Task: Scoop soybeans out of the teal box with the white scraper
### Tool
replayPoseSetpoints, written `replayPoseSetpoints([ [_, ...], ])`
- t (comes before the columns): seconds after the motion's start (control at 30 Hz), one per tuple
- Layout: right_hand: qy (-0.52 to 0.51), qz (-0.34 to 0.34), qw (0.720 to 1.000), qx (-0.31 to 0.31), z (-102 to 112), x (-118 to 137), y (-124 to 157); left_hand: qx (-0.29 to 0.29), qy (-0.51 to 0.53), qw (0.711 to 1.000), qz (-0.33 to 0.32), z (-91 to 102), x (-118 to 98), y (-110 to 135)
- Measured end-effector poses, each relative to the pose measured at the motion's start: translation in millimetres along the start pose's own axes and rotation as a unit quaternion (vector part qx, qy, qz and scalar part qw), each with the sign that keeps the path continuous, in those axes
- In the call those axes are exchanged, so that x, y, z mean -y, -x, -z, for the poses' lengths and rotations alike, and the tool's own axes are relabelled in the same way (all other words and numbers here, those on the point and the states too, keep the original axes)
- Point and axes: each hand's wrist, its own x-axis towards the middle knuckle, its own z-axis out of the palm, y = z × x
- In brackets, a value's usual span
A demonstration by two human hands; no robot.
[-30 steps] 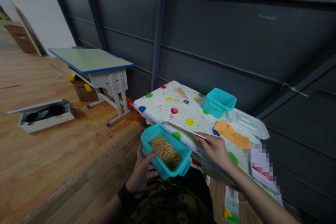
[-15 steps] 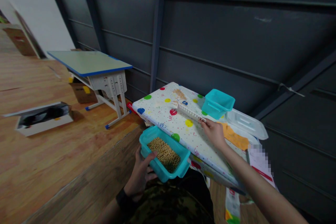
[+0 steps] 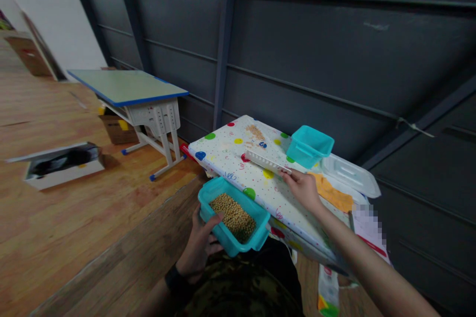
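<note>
My left hand (image 3: 203, 242) grips a teal plastic container (image 3: 213, 187) by its left side, with the thumb over the rim. Round tan beans that look like soybeans (image 3: 234, 218) cover its bottom. The container is held at the table's near edge, in front of my body. In my right hand (image 3: 303, 185) is one end of a long white strip with a toothed edge (image 3: 266, 161), its far end low over the patterned tablecloth (image 3: 223, 153). Beyond the strip lies a loose patch of small tan pieces (image 3: 255, 132).
A second teal container (image 3: 308, 146) stands at the table's far right, beside a clear lid (image 3: 351, 176) and an orange cloth (image 3: 332, 193). A dark panelled wall (image 3: 316, 49) rises behind. To the left are a desk (image 3: 130, 86) and an open white box (image 3: 65, 171) on the floor.
The far end of the white strip has swung slightly towards me and down, away from the loose pieces. My left hand and the bean container stay nearly still.
</note>
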Motion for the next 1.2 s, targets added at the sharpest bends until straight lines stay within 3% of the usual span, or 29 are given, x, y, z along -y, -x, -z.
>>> replayPoseSetpoints([
  [0.53, -0.050, -0.012, 0.999, 0.010, 4, 16, 19, -0.010, 0.008, 1.000, -0.002, -0.3, 3, -2],
  [0.97, -0.057, -0.034, 0.998, -0.023, 3, 23, 26, 0.002, 0.008, 1.000, -0.001, -1.1, 1, 1],
  [1.2, -0.056, -0.026, 0.998, 0.005, 5, 31, 31, -0.005, 0.007, 1.000, 0.009, -3.7, -4, 5],
])
